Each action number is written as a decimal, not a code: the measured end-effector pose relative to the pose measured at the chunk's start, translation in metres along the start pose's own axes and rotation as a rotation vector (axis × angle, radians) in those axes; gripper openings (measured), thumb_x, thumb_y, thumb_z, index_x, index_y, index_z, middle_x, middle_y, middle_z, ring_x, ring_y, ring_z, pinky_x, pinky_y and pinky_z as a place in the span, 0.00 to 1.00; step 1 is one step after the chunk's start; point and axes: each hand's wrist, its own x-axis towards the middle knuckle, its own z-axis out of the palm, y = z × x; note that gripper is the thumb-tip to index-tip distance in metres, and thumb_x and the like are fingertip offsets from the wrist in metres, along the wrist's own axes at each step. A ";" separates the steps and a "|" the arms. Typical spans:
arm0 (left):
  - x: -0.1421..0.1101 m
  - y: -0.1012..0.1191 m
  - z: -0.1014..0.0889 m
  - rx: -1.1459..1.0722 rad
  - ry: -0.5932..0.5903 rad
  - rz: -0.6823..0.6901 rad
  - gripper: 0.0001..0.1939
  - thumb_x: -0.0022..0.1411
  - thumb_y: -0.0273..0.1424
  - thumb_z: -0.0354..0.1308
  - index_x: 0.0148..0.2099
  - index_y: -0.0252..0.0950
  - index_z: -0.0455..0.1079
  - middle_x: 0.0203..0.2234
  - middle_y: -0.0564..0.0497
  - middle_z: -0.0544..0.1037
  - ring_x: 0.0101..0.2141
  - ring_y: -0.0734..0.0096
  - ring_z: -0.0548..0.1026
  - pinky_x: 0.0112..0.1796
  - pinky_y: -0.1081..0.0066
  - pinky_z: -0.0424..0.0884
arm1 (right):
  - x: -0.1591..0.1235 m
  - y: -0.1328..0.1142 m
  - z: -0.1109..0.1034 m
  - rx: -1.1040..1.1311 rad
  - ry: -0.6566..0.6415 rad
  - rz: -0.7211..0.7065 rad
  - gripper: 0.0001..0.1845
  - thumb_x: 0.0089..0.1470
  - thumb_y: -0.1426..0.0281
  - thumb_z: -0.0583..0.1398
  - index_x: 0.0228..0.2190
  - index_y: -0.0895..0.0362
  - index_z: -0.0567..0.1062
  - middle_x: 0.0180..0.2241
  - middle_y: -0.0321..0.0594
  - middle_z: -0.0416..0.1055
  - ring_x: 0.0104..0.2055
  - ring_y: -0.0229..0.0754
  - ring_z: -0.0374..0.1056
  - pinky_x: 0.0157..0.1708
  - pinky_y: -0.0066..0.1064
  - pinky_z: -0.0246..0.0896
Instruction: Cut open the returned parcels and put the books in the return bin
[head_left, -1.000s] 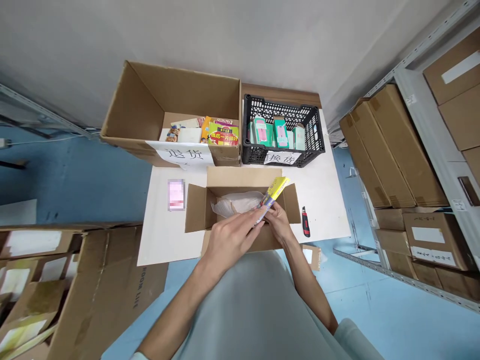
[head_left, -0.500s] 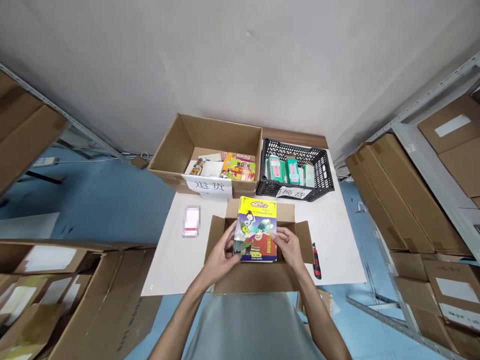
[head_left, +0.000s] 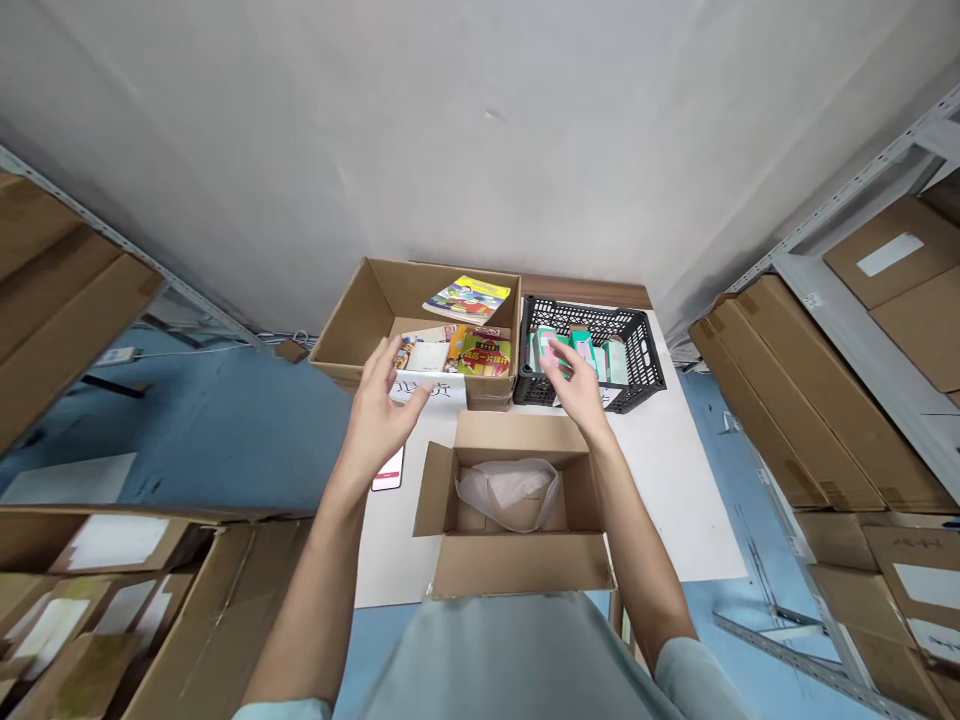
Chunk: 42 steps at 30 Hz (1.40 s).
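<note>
A yellow-covered cartoon book (head_left: 466, 297) is in the air, tilted, over the large open cardboard box (head_left: 352, 325) at the back of the white table (head_left: 675, 490). Neither hand touches it. My left hand (head_left: 382, 405) is raised with fingers spread, in front of that box. My right hand (head_left: 574, 385) is also raised and open, in front of the black plastic crate (head_left: 646, 352). Below my hands stands a small open carton (head_left: 517, 560) with a crumpled plastic bag (head_left: 510, 485) inside.
The big box holds several books and carries a paper label. The crate holds green and pink packets. A phone (head_left: 388, 468) lies left of the small carton. Stacked cartons fill metal shelves (head_left: 847, 330) at right and lie at the lower left (head_left: 112, 580).
Both hands held the book over the small carton; now they have let go and risen, and the book flies toward the large box. The camera view has tilted upward.
</note>
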 end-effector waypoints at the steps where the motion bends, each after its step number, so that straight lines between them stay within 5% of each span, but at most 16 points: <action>1: -0.016 -0.010 -0.002 -0.003 0.004 -0.065 0.43 0.69 0.52 0.69 0.79 0.41 0.66 0.79 0.37 0.63 0.79 0.41 0.60 0.76 0.44 0.63 | -0.015 0.011 -0.014 -0.022 0.033 0.014 0.23 0.74 0.57 0.67 0.62 0.53 0.78 0.64 0.48 0.76 0.60 0.53 0.77 0.60 0.52 0.79; 5: -0.102 -0.065 -0.003 -0.087 0.045 -0.557 0.39 0.72 0.55 0.64 0.74 0.36 0.71 0.74 0.32 0.71 0.75 0.38 0.68 0.75 0.44 0.63 | -0.104 0.078 -0.090 -0.132 0.225 0.145 0.37 0.65 0.42 0.67 0.63 0.55 0.80 0.69 0.56 0.76 0.75 0.66 0.66 0.76 0.60 0.60; 8: -0.160 -0.098 0.000 -0.267 0.053 -0.832 0.37 0.78 0.57 0.55 0.73 0.35 0.71 0.72 0.30 0.74 0.73 0.42 0.71 0.73 0.45 0.68 | -0.173 0.137 -0.142 -0.244 0.446 0.351 0.46 0.56 0.33 0.65 0.58 0.57 0.83 0.66 0.60 0.79 0.72 0.66 0.72 0.73 0.60 0.65; 10: -0.186 -0.109 0.006 -0.362 0.041 -0.935 0.37 0.79 0.57 0.50 0.72 0.33 0.72 0.70 0.29 0.76 0.72 0.43 0.74 0.71 0.45 0.70 | -0.205 0.166 -0.160 -0.194 0.453 0.480 0.48 0.51 0.30 0.65 0.54 0.57 0.85 0.61 0.62 0.82 0.68 0.67 0.76 0.70 0.60 0.69; 13: -0.202 -0.107 0.018 -0.405 -0.047 -0.947 0.38 0.77 0.59 0.49 0.67 0.33 0.76 0.66 0.31 0.80 0.71 0.43 0.75 0.70 0.45 0.71 | -0.227 0.184 -0.161 -0.082 0.364 0.570 0.47 0.49 0.27 0.64 0.47 0.55 0.87 0.54 0.59 0.87 0.62 0.64 0.82 0.65 0.59 0.75; 19: -0.196 -0.080 0.036 -0.296 -0.206 -0.779 0.38 0.70 0.60 0.61 0.67 0.38 0.77 0.70 0.35 0.77 0.73 0.43 0.71 0.72 0.46 0.67 | -0.219 0.171 -0.124 -0.038 0.142 0.452 0.35 0.52 0.33 0.68 0.42 0.49 0.87 0.47 0.43 0.89 0.56 0.57 0.82 0.66 0.53 0.73; 24: -0.200 -0.074 0.045 -0.254 -0.254 -0.883 0.50 0.59 0.59 0.73 0.74 0.38 0.69 0.77 0.29 0.66 0.73 0.41 0.70 0.70 0.47 0.70 | -0.217 0.172 -0.107 -0.012 0.208 0.556 0.47 0.39 0.42 0.80 0.55 0.54 0.82 0.50 0.49 0.87 0.52 0.54 0.83 0.59 0.49 0.78; 27: -0.204 -0.069 0.045 -0.288 -0.360 -0.876 0.51 0.58 0.62 0.73 0.73 0.36 0.71 0.74 0.28 0.71 0.72 0.39 0.72 0.67 0.47 0.75 | -0.222 0.175 -0.102 -0.057 0.235 0.585 0.49 0.33 0.50 0.84 0.56 0.54 0.81 0.50 0.50 0.87 0.48 0.53 0.84 0.56 0.50 0.79; 30: -0.202 -0.059 0.039 -0.333 -0.448 -0.801 0.51 0.57 0.64 0.72 0.70 0.33 0.75 0.66 0.29 0.80 0.68 0.39 0.76 0.64 0.48 0.78 | -0.233 0.170 -0.099 -0.073 0.185 0.523 0.37 0.40 0.51 0.81 0.50 0.53 0.84 0.47 0.46 0.88 0.48 0.54 0.84 0.57 0.51 0.79; 36: -0.181 -0.032 0.027 -0.258 -0.628 -0.658 0.47 0.62 0.64 0.70 0.71 0.37 0.77 0.69 0.35 0.79 0.68 0.42 0.77 0.66 0.50 0.77 | -0.287 0.138 -0.105 -0.140 0.287 0.508 0.31 0.50 0.49 0.76 0.51 0.51 0.87 0.51 0.48 0.88 0.51 0.61 0.86 0.58 0.54 0.80; 42: -0.159 0.002 0.052 -0.234 -0.887 -0.511 0.47 0.63 0.63 0.71 0.73 0.40 0.76 0.73 0.40 0.75 0.72 0.39 0.73 0.68 0.49 0.75 | -0.383 0.103 -0.121 -0.142 0.556 0.516 0.39 0.55 0.40 0.74 0.57 0.53 0.86 0.57 0.49 0.86 0.60 0.66 0.83 0.62 0.54 0.80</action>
